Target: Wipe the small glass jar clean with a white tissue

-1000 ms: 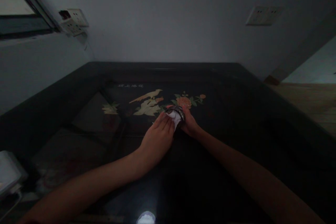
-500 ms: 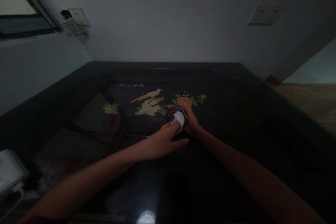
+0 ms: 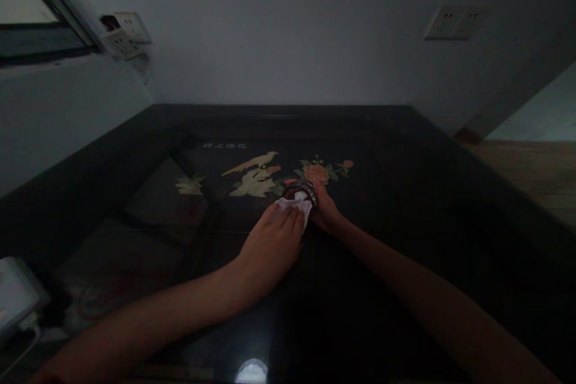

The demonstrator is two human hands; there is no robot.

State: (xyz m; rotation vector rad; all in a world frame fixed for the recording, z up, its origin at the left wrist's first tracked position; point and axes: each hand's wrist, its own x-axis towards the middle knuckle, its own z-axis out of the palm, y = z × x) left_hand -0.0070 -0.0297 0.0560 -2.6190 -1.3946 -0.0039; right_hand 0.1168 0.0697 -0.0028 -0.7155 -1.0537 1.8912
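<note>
Dark round cup (image 3: 311, 192), one, above or on the glossy black counter (image 3: 405, 192), contact unclear; at its 4 o'clock, right hand (image 3: 327, 211), curled about its side, fingers largely hidden; at its 7 o'clock, left hand (image 3: 273, 241), fingers bent over a white tissue (image 3: 307, 206) at the cup's mouth. Painted bird (image 3: 256, 163), at 10 o'clock; orange flower (image 3: 315, 173), 1 o'clock; white box (image 3: 17, 291), corded, well apart, between 8 and 9.

Dark vessel (image 3: 310, 191), perhaps cup, partly hidden behind white cloth (image 3: 294, 206); white device (image 3: 15, 291) cut off by left edge.
</note>
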